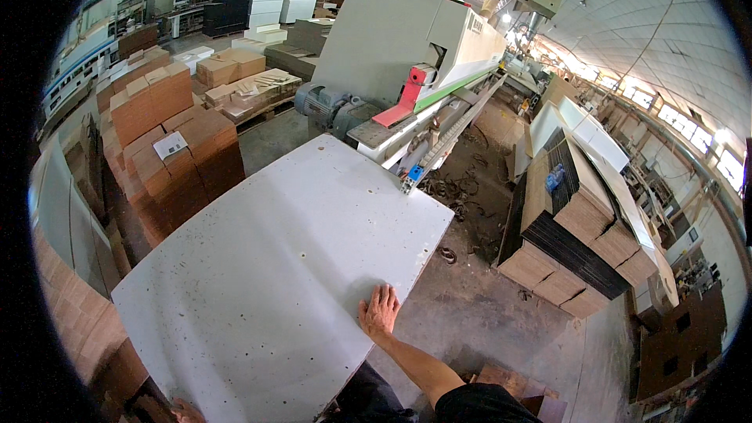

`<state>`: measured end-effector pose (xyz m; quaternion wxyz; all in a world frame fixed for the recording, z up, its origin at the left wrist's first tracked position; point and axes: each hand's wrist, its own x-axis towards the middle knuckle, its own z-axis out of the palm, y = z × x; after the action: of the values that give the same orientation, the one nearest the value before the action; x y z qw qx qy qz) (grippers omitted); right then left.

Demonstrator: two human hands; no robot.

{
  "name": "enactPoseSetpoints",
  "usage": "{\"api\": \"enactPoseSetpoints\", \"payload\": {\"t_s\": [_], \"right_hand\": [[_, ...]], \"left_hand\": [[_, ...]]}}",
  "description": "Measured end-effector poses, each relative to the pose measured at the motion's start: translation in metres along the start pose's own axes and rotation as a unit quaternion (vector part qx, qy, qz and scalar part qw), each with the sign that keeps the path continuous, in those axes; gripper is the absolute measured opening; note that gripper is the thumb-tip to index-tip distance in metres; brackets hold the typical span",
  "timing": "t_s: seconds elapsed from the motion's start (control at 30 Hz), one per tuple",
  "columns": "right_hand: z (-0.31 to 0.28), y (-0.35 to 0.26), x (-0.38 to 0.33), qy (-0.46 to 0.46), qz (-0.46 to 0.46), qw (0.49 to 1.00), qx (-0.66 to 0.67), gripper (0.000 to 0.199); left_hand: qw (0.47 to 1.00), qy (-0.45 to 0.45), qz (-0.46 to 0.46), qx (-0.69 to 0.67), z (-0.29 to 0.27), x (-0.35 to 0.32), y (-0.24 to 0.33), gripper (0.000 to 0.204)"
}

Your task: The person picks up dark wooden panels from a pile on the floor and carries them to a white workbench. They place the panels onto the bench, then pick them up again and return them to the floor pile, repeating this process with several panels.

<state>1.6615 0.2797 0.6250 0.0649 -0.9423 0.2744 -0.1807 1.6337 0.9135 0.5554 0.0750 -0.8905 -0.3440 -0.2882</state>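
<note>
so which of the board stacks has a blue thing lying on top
The stack on the right, with alternating brown and black layers: a small blue object lies on its top. The brown stacks on the left carry only a white sheet.

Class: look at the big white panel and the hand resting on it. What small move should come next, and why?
Probably a gentle push forward: the right hand lies flat on the white panel at its near edge, and the panel's far corner already meets the machine's feed rail.

support: concrete floor [478, 313] | on it: brown board stacks [168, 149], scrap strips [462, 188]
</note>
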Motion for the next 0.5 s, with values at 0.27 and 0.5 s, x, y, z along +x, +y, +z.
{"api": "enactPoseSetpoints", "payload": {"t_s": [0.27, 0.5], "right_hand": [[0.0017, 0.0001, -0.0011, 0.025, -0.01, 1.0, 0.014, 0.064], [0.0, -0.0021, -0.001, 0.017, -0.002, 1.0, 0.02, 0.064]], "left_hand": [[1.0, 0.009, 0.008, 0.007, -0.0033, 0.0013, 0.0037, 0.057], [1.0, 0.018, 0.015, 0.011, -0.0056, 0.0011, 0.0045, 0.058]]}}
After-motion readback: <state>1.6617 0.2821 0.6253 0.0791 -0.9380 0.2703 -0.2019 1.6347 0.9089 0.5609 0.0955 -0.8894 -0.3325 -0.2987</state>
